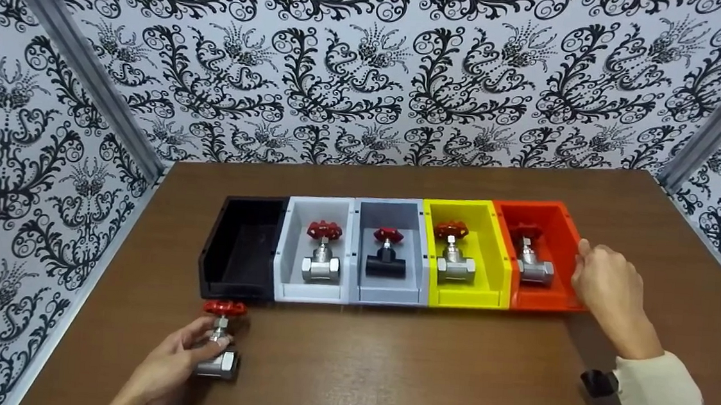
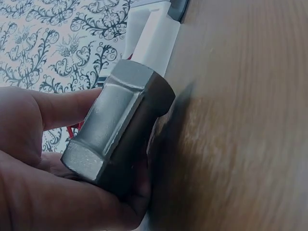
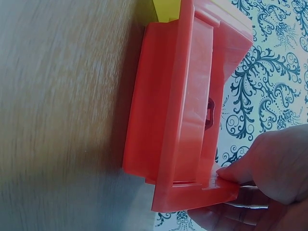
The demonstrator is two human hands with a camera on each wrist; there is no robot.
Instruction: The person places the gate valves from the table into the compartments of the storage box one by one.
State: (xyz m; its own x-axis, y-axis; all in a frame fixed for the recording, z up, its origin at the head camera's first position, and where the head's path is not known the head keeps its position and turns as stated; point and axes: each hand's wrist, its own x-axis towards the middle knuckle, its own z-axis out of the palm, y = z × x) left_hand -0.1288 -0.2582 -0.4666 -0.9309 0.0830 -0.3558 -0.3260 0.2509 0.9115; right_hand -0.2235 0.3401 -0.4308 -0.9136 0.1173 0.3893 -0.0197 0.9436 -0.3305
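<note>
In the head view my left hand grips a metal gate valve with a red handwheel, in front of the black bin. The left wrist view shows its hexagonal body close over the table, between thumb and fingers. My right hand pinches the side wall of the orange-red bin at the right end of the row. From the right wrist, thumb and fingers show on either side of that wall. A metal valve with a red handwheel sits inside this bin.
Between the end bins stand a white bin, a grey bin and a yellow bin. White and yellow each hold a metal valve; grey holds a black-bodied valve. Patterned walls enclose the brown table.
</note>
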